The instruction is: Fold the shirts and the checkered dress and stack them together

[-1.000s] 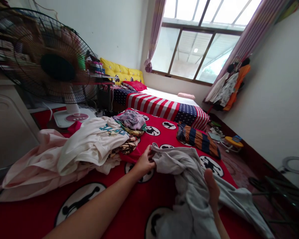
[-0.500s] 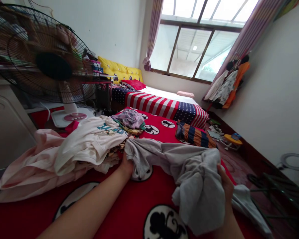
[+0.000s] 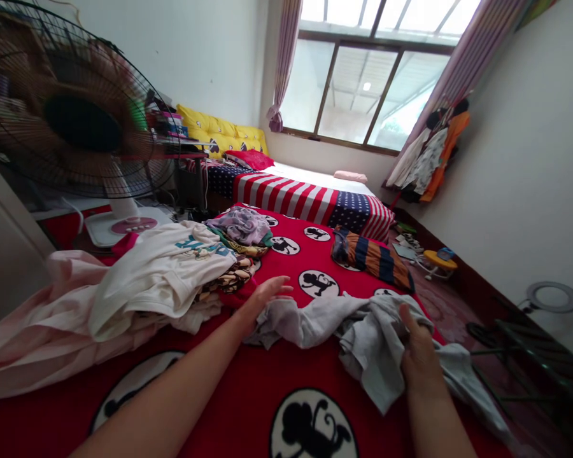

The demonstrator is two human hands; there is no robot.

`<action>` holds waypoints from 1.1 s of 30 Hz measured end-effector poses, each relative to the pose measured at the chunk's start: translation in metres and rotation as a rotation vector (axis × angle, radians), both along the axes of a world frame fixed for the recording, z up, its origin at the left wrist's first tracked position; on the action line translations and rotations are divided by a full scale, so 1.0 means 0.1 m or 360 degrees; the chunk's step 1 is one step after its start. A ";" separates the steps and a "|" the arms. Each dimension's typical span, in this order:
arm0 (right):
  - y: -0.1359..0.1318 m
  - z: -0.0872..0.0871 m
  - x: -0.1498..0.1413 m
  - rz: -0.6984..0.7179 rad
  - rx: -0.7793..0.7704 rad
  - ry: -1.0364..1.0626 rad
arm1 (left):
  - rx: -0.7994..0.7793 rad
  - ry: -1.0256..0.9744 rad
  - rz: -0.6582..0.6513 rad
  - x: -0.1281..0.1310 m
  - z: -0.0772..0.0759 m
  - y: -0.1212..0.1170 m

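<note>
A crumpled grey garment (image 3: 363,337) lies on the red bedspread (image 3: 229,407) printed with black cartoon figures. My left hand (image 3: 262,298) rests at the garment's left end, fingers stretched out flat over the cloth. My right hand (image 3: 417,359) is on the garment's right part, fingers curled into a fold of the grey cloth. To the left lies a heap of clothes topped by a cream T-shirt (image 3: 162,273) with teal letters, over a pale pink cloth (image 3: 42,324).
A running stand fan (image 3: 76,121) is at the far left. A small pile of patterned clothes (image 3: 241,229) and a striped orange and navy garment (image 3: 370,257) lie further back. Behind is a bed with a stars-and-stripes cover (image 3: 310,200). Clutter is on the floor at right.
The grey garment, held up and stretched between both hands, has come down onto the bedspread. My left hand has let go of its end and now lies flat.
</note>
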State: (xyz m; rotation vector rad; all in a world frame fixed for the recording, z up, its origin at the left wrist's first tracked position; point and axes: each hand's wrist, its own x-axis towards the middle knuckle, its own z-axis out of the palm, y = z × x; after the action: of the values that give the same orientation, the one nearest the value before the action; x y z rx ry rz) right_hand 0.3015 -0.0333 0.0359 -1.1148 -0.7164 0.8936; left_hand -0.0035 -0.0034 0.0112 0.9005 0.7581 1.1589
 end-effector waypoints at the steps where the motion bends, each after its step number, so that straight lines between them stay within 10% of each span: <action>1: 0.01 -0.01 -0.01 -0.0028 -0.0046 -0.0010 | 0.0077 0.0171 -0.0032 0.03 -0.01 -0.02; 10: 0.00 0.07 -0.17 0.0179 -0.0225 -0.0946 | 0.1227 0.1593 -0.0093 0.36 0.07 -0.47; 15: -0.03 0.10 -0.21 0.0182 -0.0228 -0.1112 | 0.1146 0.1688 0.0128 0.40 -0.01 -0.40; 18: -0.04 0.12 -0.21 0.0115 -0.0192 -0.0935 | 0.1027 0.1584 0.0486 0.21 0.07 -0.23; 25: -0.15 0.30 -0.18 -0.0065 0.0258 0.0030 | 0.1125 0.0729 0.2101 -0.59 0.52 -0.04; 28: -0.11 0.23 -0.13 0.0027 0.0171 -0.0145 | 0.1098 0.0793 0.1968 -0.74 0.51 -0.02; 33: 0.03 -0.05 -0.05 0.0087 -0.0156 -0.0798 | 0.1332 0.2017 0.0958 -0.55 0.34 -0.05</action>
State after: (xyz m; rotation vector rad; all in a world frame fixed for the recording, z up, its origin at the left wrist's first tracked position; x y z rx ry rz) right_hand 0.2968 -0.0302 0.0308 -1.4335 -1.1264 0.7028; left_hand -0.0582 -0.0080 0.0450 2.3113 1.6787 1.3782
